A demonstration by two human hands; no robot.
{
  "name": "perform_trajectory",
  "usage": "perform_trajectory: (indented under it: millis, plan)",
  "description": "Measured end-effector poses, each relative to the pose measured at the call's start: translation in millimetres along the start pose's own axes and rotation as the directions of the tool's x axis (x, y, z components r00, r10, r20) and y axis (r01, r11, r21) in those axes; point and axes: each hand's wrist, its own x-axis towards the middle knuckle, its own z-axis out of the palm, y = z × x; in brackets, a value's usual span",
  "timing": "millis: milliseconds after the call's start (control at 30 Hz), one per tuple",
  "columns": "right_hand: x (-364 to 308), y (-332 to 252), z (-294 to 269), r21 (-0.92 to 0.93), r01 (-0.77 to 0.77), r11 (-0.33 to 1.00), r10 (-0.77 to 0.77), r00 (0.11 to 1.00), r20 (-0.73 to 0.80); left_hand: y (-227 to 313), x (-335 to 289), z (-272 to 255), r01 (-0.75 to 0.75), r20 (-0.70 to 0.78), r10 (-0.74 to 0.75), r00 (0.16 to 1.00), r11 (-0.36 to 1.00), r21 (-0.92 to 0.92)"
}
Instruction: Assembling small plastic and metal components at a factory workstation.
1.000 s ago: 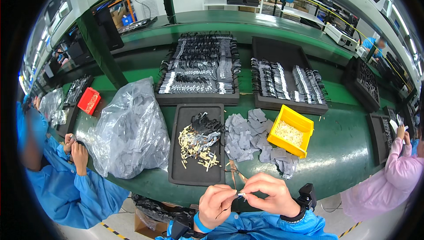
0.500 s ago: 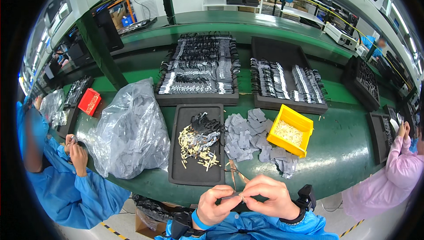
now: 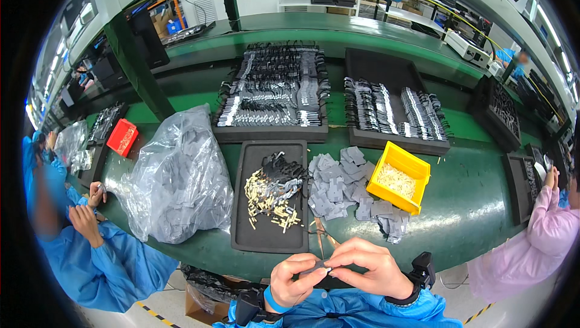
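At the near edge of the bench, my left hand (image 3: 291,281) pinches a small flat grey piece (image 3: 310,270) between thumb and fingers. My right hand (image 3: 373,269) meets it there, thumb and fingertips closed at the piece's right end, where a small whitish bit shows. What exactly the right fingertips grip is too small and covered to make out. Thin brown and dark strips (image 3: 321,238) run from the bench edge to just behind my fingers. Beyond lies a black tray (image 3: 266,241) with a heap of black leads with pale yellow ends (image 3: 273,204).
Grey flat pieces (image 3: 336,183) lie heaped beside a yellow bin (image 3: 418,199) of small pale parts. A clear bag (image 3: 181,171) of grey pieces stands left. Two black foam trays (image 3: 272,135) hold rows of parts behind. Co-workers sit left, in blue (image 3: 115,267), and right, in pink (image 3: 531,255).
My fingertips have shifted slightly on the grey piece, and the whitish bit at its right end shows more. The left co-worker's hands have moved apart.
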Motion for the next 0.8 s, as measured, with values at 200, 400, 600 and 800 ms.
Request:
perform_trajectory:
  millis: [200, 400, 600, 800]
  plan:
    - [-0.4, 1.0, -0.2, -0.003, 0.008, 1.000, -0.008, 1.000, 0.017, -4.2, -6.7, 3.7, -0.005, -0.066, 0.003, 0.998, 1.000, -0.029]
    - [-0.1, 1.9, 1.8, -0.003, 0.067, 0.998, -0.067, 0.998, -0.010, 0.9, -4.7, 8.0, 0.048, -0.108, -0.049, 0.993, 0.999, -0.015]
    - [-0.5, 1.1, 2.8, -0.016, 0.085, 0.996, -0.085, 0.995, -0.048, 4.2, -4.0, 7.5, 0.126, -0.069, -0.131, 0.989, 0.989, -0.074]
    - [-0.5, 2.6, 3.7, 0.053, 0.043, 0.998, -0.040, 0.998, -0.048, 5.5, 7.2, 1.4, 0.130, 0.034, -0.128, 0.991, 0.990, -0.055]
